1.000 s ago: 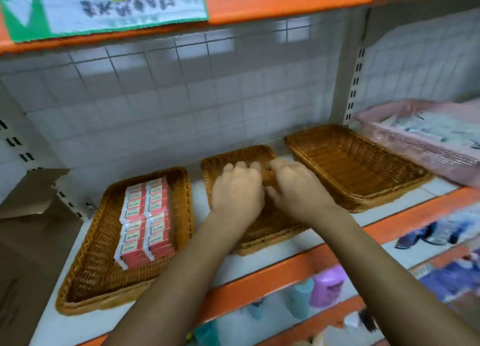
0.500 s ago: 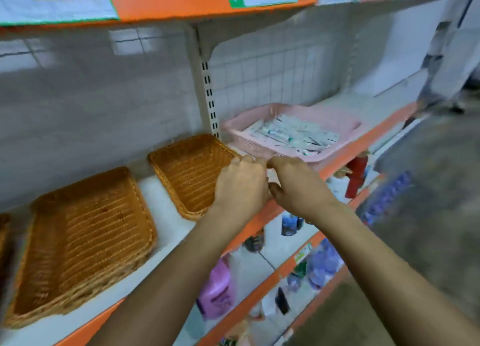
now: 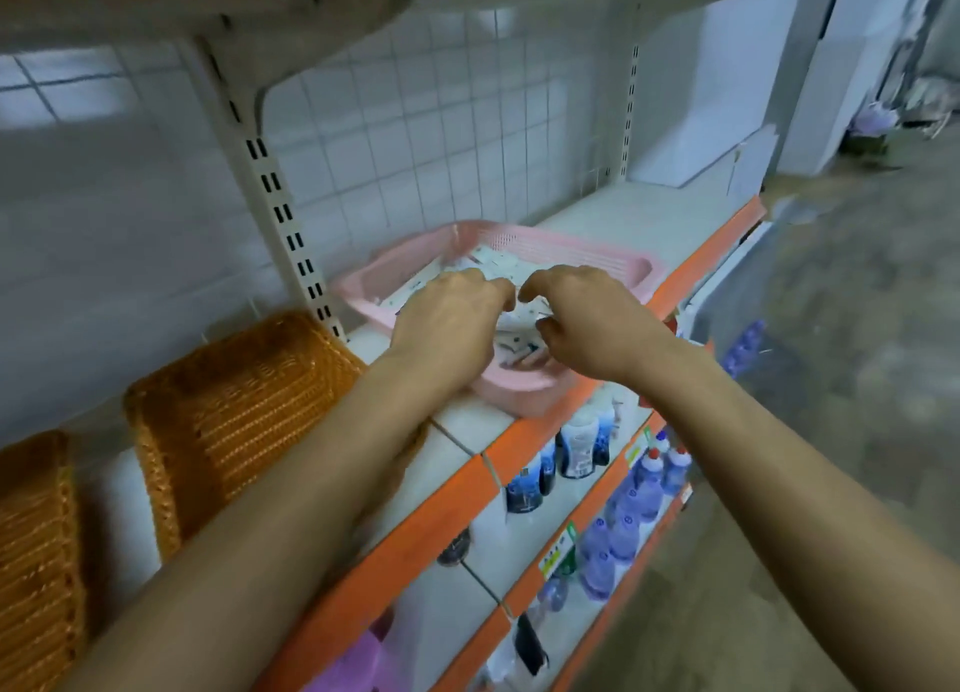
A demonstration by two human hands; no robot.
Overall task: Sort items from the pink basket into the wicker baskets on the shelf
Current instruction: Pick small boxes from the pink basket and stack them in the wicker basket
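Both my left hand (image 3: 447,322) and right hand (image 3: 597,322) hang over the pink basket (image 3: 571,254), curled down; I cannot tell if they grip anything. Many little packs (image 3: 517,358) lie inside it. The wicker basket (image 3: 234,410) just left of it looks bare, so I think most sorting is left.

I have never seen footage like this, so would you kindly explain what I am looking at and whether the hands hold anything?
No machine: a person wears a head camera looking down at their own bare hands. The left hand and right hand, fingers curled, are over the pink basket of small packets on a shop shelf. Whether either grips a packet is hidden. Beside it stands a wicker basket, then a second wicker basket; bottles stand lower down.
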